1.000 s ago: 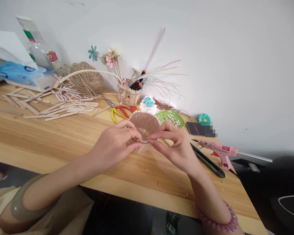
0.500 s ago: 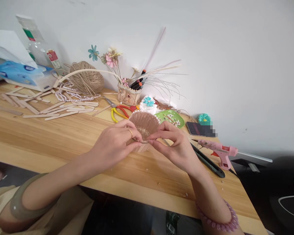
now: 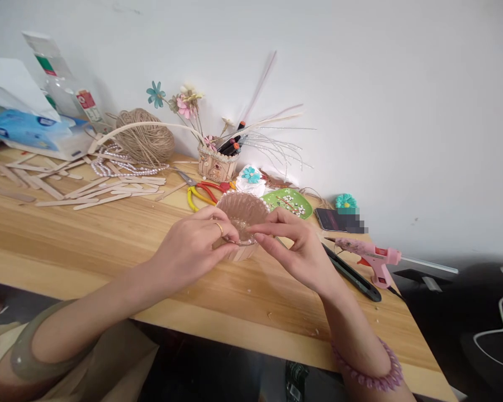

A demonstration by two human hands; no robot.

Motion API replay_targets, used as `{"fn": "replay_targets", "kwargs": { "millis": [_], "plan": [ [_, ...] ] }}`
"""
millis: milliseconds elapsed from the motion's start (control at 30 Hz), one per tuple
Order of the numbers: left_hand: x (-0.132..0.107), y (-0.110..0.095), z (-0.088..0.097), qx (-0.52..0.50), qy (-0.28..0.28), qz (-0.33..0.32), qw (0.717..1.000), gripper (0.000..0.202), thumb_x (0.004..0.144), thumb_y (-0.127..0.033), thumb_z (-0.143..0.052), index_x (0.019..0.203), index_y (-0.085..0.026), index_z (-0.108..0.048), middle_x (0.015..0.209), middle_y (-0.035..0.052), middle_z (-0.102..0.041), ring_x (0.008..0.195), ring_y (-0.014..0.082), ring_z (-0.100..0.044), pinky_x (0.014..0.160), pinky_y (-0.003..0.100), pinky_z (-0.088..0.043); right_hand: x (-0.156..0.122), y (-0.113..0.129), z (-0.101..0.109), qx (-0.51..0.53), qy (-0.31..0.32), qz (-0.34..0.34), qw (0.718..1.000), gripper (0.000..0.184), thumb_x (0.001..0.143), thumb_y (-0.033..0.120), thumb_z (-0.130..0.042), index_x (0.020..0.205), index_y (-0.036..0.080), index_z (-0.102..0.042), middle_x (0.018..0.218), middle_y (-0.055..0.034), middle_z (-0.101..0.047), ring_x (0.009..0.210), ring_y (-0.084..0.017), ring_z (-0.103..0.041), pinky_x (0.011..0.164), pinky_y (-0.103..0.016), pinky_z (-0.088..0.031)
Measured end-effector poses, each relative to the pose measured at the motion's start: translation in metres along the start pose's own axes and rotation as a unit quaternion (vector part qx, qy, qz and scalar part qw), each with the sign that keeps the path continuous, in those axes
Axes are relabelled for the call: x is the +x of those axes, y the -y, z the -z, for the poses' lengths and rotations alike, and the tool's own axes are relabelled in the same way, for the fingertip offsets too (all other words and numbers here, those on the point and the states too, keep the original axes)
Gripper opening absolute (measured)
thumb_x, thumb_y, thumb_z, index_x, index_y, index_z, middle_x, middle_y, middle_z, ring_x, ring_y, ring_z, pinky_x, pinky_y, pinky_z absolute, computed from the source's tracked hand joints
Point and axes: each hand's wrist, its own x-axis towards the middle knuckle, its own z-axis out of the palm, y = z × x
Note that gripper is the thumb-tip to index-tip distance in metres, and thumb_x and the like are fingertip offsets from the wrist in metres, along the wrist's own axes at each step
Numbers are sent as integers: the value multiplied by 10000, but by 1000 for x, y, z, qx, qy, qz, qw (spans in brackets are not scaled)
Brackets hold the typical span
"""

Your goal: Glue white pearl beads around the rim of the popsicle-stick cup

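A small round basket (image 3: 242, 207) with craft-stick sides and a brownish lining stands on the table, its beaded rim facing me. My left hand (image 3: 201, 237) pinches the near rim between thumb and fingers. At the right part of that rim, my right hand (image 3: 295, 243) has thumb and index fingertips close together; anything between them is too small to make out. Just behind the basket lie yellow-and-red-handled scissors (image 3: 199, 192) and a green tray (image 3: 289, 202) of small beads.
Craft sticks (image 3: 88, 192), pearl strings (image 3: 121, 167) and a twine ball (image 3: 145, 137) lie left. A decorated pen holder (image 3: 218, 163) stands at the wall. A pink glue gun (image 3: 369, 254), a dark green cutter-like tool (image 3: 354, 273) and a phone (image 3: 335, 219) lie right.
My right fingertips have parted slightly from their tight pinch at the rim, the index reaching over it. My left hand keeps its pinch. The whole view has shifted a little.
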Motion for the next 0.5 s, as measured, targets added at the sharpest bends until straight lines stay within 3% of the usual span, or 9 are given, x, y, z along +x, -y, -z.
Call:
{"fn": "replay_targets", "kwargs": {
  "millis": [133, 300, 400, 500],
  "plan": [
    [0, 0, 1, -1, 8, 10, 1000, 115, 853, -136, -600, 772, -180, -669, 824, 27, -705, 859, 179, -680, 727, 283, -532, 0, 1, 4, 35, -45, -18, 998, 192, 898, 244, -568, 918, 231, -759, 770, -12, -590, 742, -146, -562, 706, -317, -443],
    [0, 2, 2, -12, 25, 26, 999, 51, 827, -143, -641, 806, -175, -675, 839, 31, -706, 840, 190, -682, 728, 305, -529, -3, -5, 16, 119, -213, -51, 969, 72, 833, 277, -651, 819, 214, -683, 808, -4, -638, 777, -149, -579, 703, -298, -463],
    [1, 1, 6, -30, 44, 47, 997, 85, 785, -168, -708, 861, -188, -674, 874, 25, -712, 834, 196, -685, 747, 322, -534, -7, -8, 25, 139, -295, -34, 945, 138, 839, 318, -659, 765, 210, -615, 705, 20, -587, 674, -120, -542, 629, -264, -448],
    [0, 2, 13, -40, 24, 38, 998, 187, 798, -186, -717, 973, -201, -655, 947, 34, -726, 904, 207, -679, 817, 350, -530, -16, -3, 34, 146, -349, 13, 925, 185, 898, 340, -606, 769, 223, -545, 635, 43, -546, 591, -105, -515, 580, -255, -431]
  ]
}}
